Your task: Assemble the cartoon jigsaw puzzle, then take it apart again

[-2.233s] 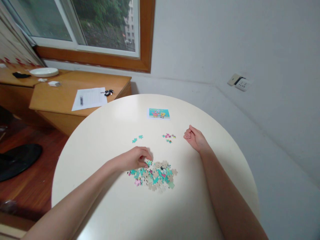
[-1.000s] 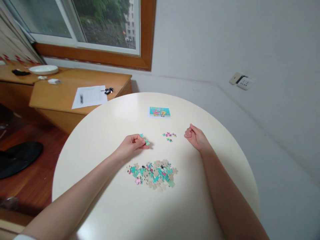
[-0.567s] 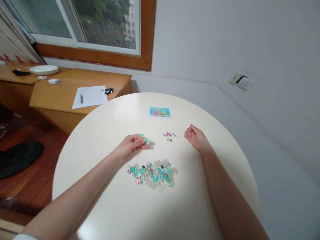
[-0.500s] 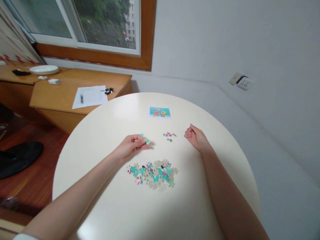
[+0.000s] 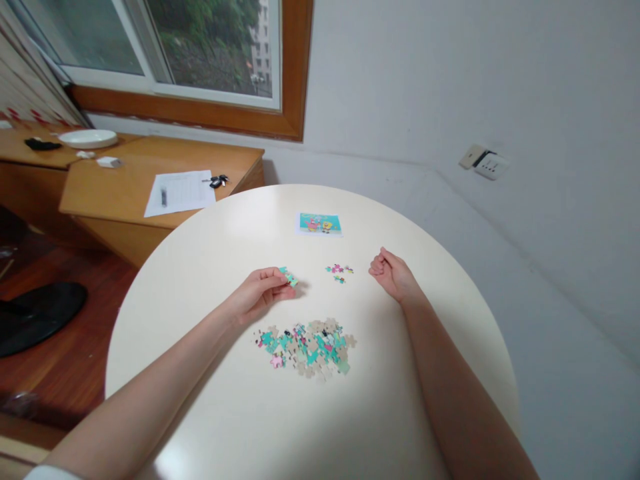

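Note:
My left hand [image 5: 263, 292] pinches teal puzzle pieces [image 5: 290, 277] between thumb and fingers, just above the white round table [image 5: 210, 253]. How many pieces are in the pinch is partly hidden by the fingers. To their right lies a small group of pink and multicoloured puzzle pieces [image 5: 339, 269]. Beyond that group, my right hand [image 5: 393, 273] rests on the tabletop as a loose fist, and no object shows in it. Nearer to me spreads a heap of loose puzzle pieces [image 5: 313, 350], some teal side up, others showing their beige backs.
A cartoon picture card [image 5: 320, 225] lies toward the table's far side. Against the left of the table stands a wooden desk [image 5: 130, 187] with a printed sheet [image 5: 183, 190], keys [image 5: 219, 181] and a white plate [image 5: 89, 139]. A wall with sockets [image 5: 493, 166] borders the right.
The teal pieces in my left hand have turned slightly, and its fingers have shifted a little around them. My right hand and the heap stay where they were.

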Available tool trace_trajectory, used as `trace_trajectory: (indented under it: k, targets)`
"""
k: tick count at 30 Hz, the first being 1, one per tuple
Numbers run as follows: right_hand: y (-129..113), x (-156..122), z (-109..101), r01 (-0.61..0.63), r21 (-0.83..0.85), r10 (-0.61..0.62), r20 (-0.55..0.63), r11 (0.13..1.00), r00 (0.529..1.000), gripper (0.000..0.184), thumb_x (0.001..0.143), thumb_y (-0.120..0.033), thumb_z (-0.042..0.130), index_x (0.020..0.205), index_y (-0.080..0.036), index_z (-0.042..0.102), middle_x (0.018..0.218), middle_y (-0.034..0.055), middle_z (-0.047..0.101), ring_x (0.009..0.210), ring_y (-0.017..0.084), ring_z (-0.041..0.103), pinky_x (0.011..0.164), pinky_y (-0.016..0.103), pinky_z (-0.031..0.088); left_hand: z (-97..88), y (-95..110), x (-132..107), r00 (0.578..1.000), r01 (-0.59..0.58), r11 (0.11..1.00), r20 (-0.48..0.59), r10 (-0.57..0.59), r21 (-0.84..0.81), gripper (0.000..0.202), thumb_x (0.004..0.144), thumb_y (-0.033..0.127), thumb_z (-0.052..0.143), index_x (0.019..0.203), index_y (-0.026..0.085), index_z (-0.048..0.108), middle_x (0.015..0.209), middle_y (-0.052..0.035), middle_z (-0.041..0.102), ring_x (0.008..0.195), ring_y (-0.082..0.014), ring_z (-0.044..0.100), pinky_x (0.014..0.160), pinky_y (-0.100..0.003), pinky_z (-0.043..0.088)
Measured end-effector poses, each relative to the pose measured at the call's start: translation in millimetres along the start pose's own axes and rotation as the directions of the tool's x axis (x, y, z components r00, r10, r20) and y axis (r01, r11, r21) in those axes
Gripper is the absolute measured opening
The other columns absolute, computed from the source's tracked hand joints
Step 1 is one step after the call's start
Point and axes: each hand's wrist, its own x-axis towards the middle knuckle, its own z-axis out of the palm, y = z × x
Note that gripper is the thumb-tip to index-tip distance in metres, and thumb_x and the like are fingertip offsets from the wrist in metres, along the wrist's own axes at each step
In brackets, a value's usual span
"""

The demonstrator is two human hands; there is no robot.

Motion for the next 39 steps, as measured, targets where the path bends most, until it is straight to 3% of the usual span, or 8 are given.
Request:
trace_trajectory:
  k: [7,14,22,39]
  targets:
    - [0.8,-0.2,-0.6,-0.015,0.048,0.015,0.005,0.999,1.0,0.037,0.076,-0.042,0.065,0.053,-0.019,0.047,0.046,-0.0048,0.039,0.045,0.008,0.034,0.047,0.025,0.03,4.0,2.3,-2.7,0.999,0.026,0.998,0.038,-0.024,-0.062,0.012,0.073,0.004,0.059,0.063,0.009,0.056,0.077,-0.0113,0.07,0.068,-0.0158,0.068,0.071,-0.029,0.056]
    - [-0.3,-1.1,0.5,-0.019,0.062,0.019,0.009,0.998,1.0,0.037,0.078,-0.041,0.064,0.053,-0.019,0.048,0.046,-0.0047,0.039,0.045,0.007,0.034,0.047,0.024,0.031,3.1,1.5,-0.5,0.999,0.028,0.998,0.017,-0.027,-0.051,0.013,0.071,0.005,0.063,0.061,0.01,0.055,0.072,-0.0097,0.069,0.058,-0.0109,0.063,0.059,-0.022,0.054]
    - [-0.7,-1.5,1.0,-0.023,0.047,0.023,0.006,0.999,1.0,0.038,0.078,-0.042,0.063,0.053,-0.019,0.048,0.046,-0.0048,0.039,0.045,0.008,0.034,0.047,0.024,0.032,-0.1,-0.4,1.5,0.998,-0.032,0.999,0.046,0.031,0.019,0.019,0.059,0.017,0.078,0.065,0.01,0.061,0.061,-0.0014,0.063,0.052,-0.0065,0.056,0.054,-0.016,0.049]
    - [-2.8,-1.9,3.2,-0.001,-0.034,0.0,-0.014,0.999,1.0,0.04,0.078,-0.047,0.062,0.052,-0.02,0.045,0.046,-0.0048,0.037,0.044,0.008,0.033,0.046,0.025,0.032,-1.5,-3.1,2.5,0.999,-0.043,0.989,0.003,0.043,0.142,0.023,0.055,0.017,0.081,0.072,0.012,0.067,0.061,-0.0001,0.063,0.055,-0.0081,0.055,0.06,-0.023,0.048]
